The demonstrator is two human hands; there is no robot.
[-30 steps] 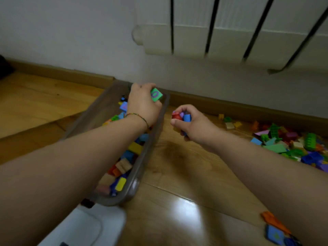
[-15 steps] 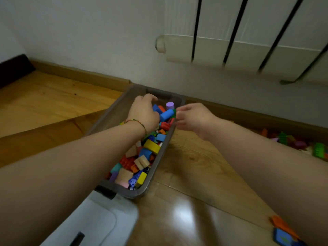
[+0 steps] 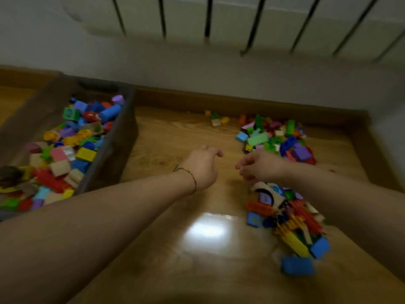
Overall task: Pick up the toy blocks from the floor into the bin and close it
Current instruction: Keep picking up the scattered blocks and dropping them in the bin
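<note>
Since the blocks (image 3: 255, 140) beside the bin (image 3: 129, 132) look light and hard, the empty, loose left hand (image 3: 202, 165) and right hand (image 3: 260, 166) should pinch their sides.

you have one view, worn on your head: it looks forward and down at the glossy wooden plank floor (image 3: 171, 132), near enough that your bare forearms (image 3: 109, 216) fill the lower frame. it faces the white ribbed wall radiator (image 3: 236, 16), with the dark translucent plastic bin (image 3: 122, 137) cut off at left and the scattered multicoloured toy blocks (image 3: 274, 137) at right.
</note>
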